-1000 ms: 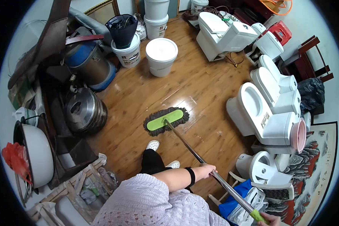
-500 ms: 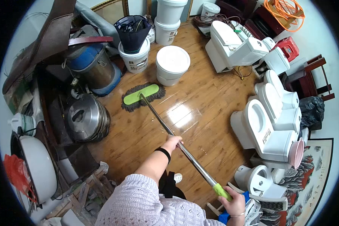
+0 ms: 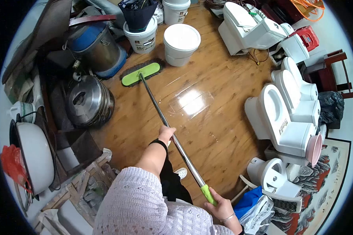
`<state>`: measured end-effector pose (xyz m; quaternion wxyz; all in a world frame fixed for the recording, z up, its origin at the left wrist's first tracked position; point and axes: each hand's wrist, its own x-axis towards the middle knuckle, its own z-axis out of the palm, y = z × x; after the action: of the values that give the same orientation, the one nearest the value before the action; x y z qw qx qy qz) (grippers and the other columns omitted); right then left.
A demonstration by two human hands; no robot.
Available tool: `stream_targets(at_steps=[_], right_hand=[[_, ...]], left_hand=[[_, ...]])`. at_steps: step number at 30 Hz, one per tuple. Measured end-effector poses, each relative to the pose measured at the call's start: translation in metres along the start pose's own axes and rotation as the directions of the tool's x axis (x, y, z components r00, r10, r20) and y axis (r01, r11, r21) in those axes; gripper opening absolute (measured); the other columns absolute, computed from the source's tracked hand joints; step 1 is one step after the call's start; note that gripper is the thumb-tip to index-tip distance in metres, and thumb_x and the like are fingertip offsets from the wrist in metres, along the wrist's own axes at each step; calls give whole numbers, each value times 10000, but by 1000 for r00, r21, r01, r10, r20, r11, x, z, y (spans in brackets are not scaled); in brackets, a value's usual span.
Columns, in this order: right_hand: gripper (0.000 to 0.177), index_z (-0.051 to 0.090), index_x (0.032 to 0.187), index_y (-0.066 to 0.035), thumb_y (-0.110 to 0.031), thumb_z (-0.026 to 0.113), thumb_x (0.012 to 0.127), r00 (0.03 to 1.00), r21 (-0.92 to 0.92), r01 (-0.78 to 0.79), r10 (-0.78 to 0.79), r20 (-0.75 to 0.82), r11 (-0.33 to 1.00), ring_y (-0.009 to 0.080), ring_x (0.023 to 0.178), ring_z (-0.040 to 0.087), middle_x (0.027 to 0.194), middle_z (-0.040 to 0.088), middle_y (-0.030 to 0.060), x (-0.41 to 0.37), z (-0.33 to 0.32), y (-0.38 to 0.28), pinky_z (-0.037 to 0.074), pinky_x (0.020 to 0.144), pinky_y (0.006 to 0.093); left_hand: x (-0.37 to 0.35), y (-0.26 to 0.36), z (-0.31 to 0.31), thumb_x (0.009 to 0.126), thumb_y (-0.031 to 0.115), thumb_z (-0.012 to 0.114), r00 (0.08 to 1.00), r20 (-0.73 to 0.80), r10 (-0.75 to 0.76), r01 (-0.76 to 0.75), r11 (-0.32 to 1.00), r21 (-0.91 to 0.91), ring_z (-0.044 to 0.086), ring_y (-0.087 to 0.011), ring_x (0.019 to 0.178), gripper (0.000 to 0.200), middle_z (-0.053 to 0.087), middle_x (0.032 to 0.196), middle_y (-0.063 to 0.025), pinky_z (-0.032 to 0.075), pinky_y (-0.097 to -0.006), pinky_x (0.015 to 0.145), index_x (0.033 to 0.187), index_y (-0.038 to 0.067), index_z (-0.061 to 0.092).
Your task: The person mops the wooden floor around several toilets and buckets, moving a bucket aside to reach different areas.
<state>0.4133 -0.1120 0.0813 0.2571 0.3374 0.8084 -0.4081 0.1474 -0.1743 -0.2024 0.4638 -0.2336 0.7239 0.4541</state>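
A flat mop with a green head point(image 3: 140, 74) and grey fringe lies on the wooden floor point(image 3: 219, 105), near the buckets. Its steel pole slants down toward me and ends in a green grip. My left hand point(image 3: 167, 133), a black band on its wrist, is closed around the middle of the pole. Lower right, my right hand point(image 3: 220, 204) wraps the green grip at the pole's end. Small white specks point(image 3: 213, 137) are scattered on the floor to the right of the pole.
White buckets point(image 3: 181, 45), a blue-and-steel vacuum drum point(image 3: 98, 51) and stacked metal lids point(image 3: 89, 102) stand beyond and left. Several white toilets point(image 3: 276, 117) line the right side. A pink basin point(image 3: 314, 150), a blue bag point(image 3: 247, 203) and scrap wood point(image 3: 80, 188) lie closer.
The camera view has tilted downward and shifted. The mop head has slid slightly left, and both hands, still on the pole, sit further left in view.
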Motion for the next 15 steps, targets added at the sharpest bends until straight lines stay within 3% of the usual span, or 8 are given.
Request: stream_targets(at_steps=[1, 3, 5, 7, 11, 13, 14, 15], right_hand=[[550, 406, 1100, -98, -214, 638, 616, 998, -10, -67, 67, 5, 998, 240, 763, 555, 841, 536, 194, -20, -6, 11, 419, 661, 253], [562, 418, 1092, -87, -206, 655, 597, 998, 43, -10, 12, -55, 999, 158, 696, 563, 820, 561, 151, -62, -13, 55, 417, 640, 236], [473, 493, 1011, -53, -132, 660, 575, 957, 293, -274, 291, -15, 916, 95, 634, 528, 740, 577, 104, -112, -28, 85, 412, 601, 225], [259, 537, 933, -20, -111, 551, 691, 943, 87, -312, 320, -96, 946, 73, 545, 467, 628, 551, 37, -173, -32, 166, 383, 496, 218], [273, 524, 940, 7, -136, 553, 708, 856, -106, -513, 499, -132, 852, 69, 576, 472, 675, 539, 7, -244, -99, 110, 388, 491, 204], [283, 521, 925, 36, -148, 555, 713, 862, 103, -436, 448, -239, 894, 78, 564, 471, 654, 536, 17, -279, -101, 148, 389, 484, 203], [304, 499, 953, 44, -154, 541, 726, 817, 27, -541, 532, -222, 841, 97, 616, 483, 698, 539, 40, -289, -102, 173, 398, 532, 214], [351, 560, 895, -25, -82, 646, 560, 826, 91, -406, 408, -389, 909, 77, 587, 499, 655, 566, 67, -281, -100, 170, 401, 556, 209]], left_hand=[[12, -35, 15, 624, 84, 577, 989, 116, -89, 84, 995, 45, 510, -194, 450, 171, 516, 571, -85, 428, -309, 396, 736, 14, 469], [-48, -61, 36, 643, 114, 573, 923, 325, -207, 249, 964, -94, 454, -172, 485, 151, 420, 545, -52, 435, -312, 430, 682, 53, 441], [-82, -106, 64, 651, 165, 585, 790, 480, -381, 403, 913, 60, 463, -153, 537, 184, 436, 586, -58, 438, -299, 470, 669, 67, 429], [-125, -144, 93, 638, 247, 601, 641, 597, -482, 464, 863, 199, 499, -169, 627, 262, 492, 714, -92, 453, -276, 549, 740, 50, 460], [-216, -179, 146, 632, 222, 620, 413, 639, -649, 617, 715, 328, 521, -211, 753, 332, 505, 849, -119, 464, -323, 671, 810, -12, 466], [-234, -190, 167, 635, 194, 615, 352, 614, -707, 673, 647, 358, 522, -212, 743, 289, 500, 848, -112, 461, -319, 683, 780, -5, 465], [-236, -187, 170, 637, 187, 612, 377, 637, -673, 635, 688, 351, 520, -211, 747, 271, 499, 835, -109, 461, -318, 684, 763, 0, 462], [-239, -186, 172, 639, 179, 609, 394, 656, -644, 592, 724, 355, 518, -211, 750, 254, 499, 822, -105, 460, -318, 686, 747, 5, 459]])
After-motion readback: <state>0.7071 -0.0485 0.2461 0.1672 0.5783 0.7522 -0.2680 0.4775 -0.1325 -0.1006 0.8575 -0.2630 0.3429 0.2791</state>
